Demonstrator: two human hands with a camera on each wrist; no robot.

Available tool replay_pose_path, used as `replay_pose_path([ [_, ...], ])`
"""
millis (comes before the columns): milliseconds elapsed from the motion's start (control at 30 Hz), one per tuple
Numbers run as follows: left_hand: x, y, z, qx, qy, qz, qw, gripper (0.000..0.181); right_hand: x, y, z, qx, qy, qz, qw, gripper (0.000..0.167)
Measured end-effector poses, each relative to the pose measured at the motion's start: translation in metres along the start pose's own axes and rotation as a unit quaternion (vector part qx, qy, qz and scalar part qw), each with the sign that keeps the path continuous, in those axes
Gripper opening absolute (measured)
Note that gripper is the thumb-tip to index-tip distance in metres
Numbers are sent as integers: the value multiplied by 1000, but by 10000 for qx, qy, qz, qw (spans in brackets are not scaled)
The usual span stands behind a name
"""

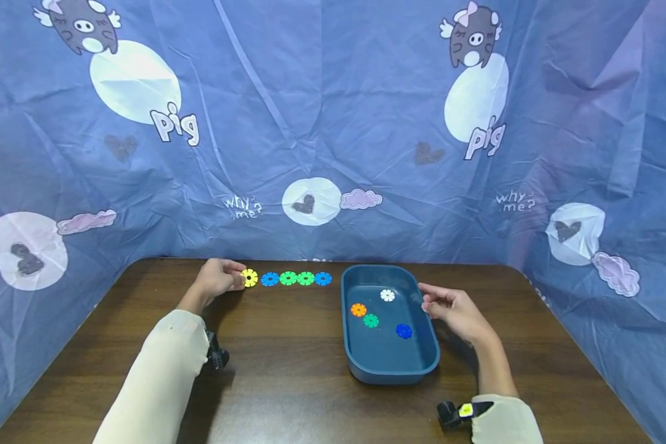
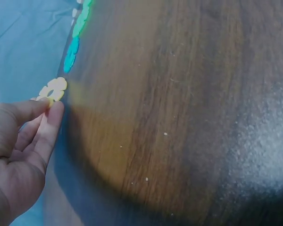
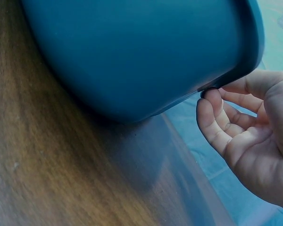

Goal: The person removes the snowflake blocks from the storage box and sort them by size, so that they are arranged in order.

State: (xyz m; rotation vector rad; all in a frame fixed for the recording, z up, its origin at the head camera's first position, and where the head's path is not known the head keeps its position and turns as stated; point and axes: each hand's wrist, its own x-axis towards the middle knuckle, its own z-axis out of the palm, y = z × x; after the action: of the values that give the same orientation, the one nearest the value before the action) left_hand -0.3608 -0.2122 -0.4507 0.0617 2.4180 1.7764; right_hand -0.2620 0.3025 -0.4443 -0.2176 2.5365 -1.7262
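Note:
In the head view my left hand (image 1: pixel 215 281) pinches a yellow snowflake disc (image 1: pixel 249 278) by its left edge, near the back of the table. The same disc (image 2: pixel 54 88) shows between thumb and fingertips in the left wrist view. Right of it, a row runs along the table: a blue disc (image 1: pixel 270 279), two touching green discs (image 1: pixel 296 279) and another blue disc (image 1: pixel 323 279). With thumb and fingers, my right hand (image 1: pixel 457 313) grips the right rim of a dark blue tray (image 1: pixel 391 373). That rim (image 3: pixel 236 70) also meets the fingers in the right wrist view.
Inside the tray lie a white disc (image 1: pixel 387 295), an orange disc (image 1: pixel 358 310), a teal disc (image 1: pixel 370 320) and a dark blue disc (image 1: pixel 404 331). The brown wooden table (image 1: pixel 277 382) ends at a printed blue cloth (image 1: pixel 322 135) behind and at both sides.

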Motion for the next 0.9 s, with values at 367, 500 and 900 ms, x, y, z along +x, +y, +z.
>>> replay_pose_path([
  [367, 4, -2, 3, 268, 133, -34, 9995, 35, 1, 4, -1, 16, -75, -135, 9999, 46],
  [500, 5, -2, 5, 259, 103, -46, 9996, 36, 1, 5, -1, 92, -114, -231, 9996, 46],
  [900, 7, -2, 7, 649, 240, 4, 9976, 38, 0, 5, -2, 65, -133, -214, 9997, 47],
])
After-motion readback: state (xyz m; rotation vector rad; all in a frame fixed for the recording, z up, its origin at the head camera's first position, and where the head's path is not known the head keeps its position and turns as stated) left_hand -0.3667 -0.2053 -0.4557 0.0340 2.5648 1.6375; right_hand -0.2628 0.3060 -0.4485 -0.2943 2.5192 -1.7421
